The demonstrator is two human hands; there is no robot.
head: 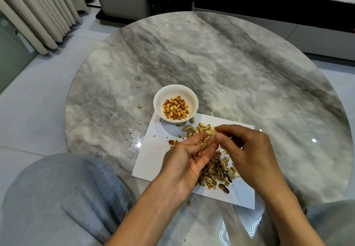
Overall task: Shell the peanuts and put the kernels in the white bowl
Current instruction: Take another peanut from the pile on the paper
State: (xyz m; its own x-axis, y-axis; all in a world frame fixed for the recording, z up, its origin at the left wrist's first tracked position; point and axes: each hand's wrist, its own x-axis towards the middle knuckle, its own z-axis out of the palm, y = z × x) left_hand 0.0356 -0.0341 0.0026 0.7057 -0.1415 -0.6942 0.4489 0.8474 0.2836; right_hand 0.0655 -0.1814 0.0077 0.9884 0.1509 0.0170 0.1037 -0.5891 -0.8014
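Note:
A white bowl [175, 92] holding several shelled kernels [175, 108] stands at the far left corner of a white paper sheet [151, 161]. Whole peanuts [194, 129] lie on the sheet just right of the bowl. A heap of empty shells [217, 174] sits nearer me. My left hand [184, 161] is palm up over the sheet, cupping an opened peanut shell [204, 143] and a kernel in its fingers. My right hand [244, 149] is close to it, its thumb and forefinger tips meeting at the shell's far end.
The round grey marble table [221, 63] carries the sheet near its front edge. Small skin flakes [139, 107] lie left of the bowl, and one loose bit [189, 203] sits off the sheet. My knees in grey trousers [63, 197] flank the table.

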